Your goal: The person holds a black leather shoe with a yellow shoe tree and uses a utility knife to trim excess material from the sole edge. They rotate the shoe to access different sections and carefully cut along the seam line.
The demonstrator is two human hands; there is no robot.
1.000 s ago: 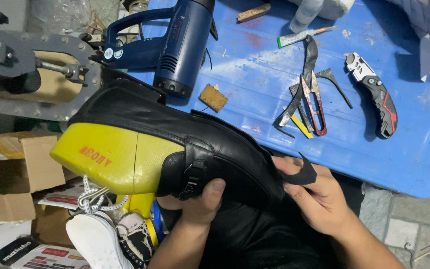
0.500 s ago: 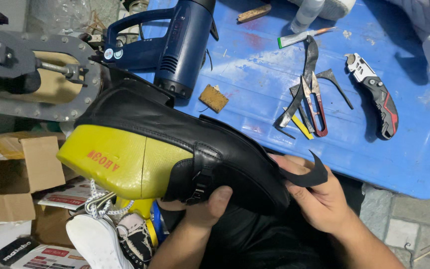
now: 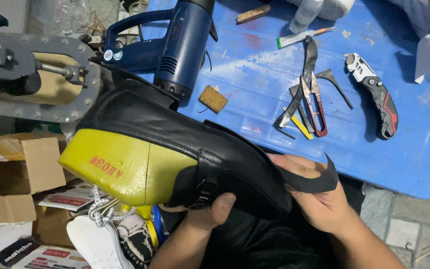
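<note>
Meanwhile black leather shoe on yellow plastic last [image 3: 175,149] rolled slightly, sole edge turned up; left hand [image 3: 210,214] fingers gripped buckle side, right hand [image 3: 319,204] fingers pinched loose black strip [image 3: 309,182] at toe.

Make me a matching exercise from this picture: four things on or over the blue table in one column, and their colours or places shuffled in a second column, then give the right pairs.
Things:
1. shoe
2. heat gun
3. folding knife
4. snips

Descriptions:
A. dark blue, lying at the table's left end
B. red handles, among black scraps
C. black leather on a yellow form, held in both hands
D. black and silver, furthest right of the tools

Pairs: 1-C, 2-A, 3-D, 4-B
</note>
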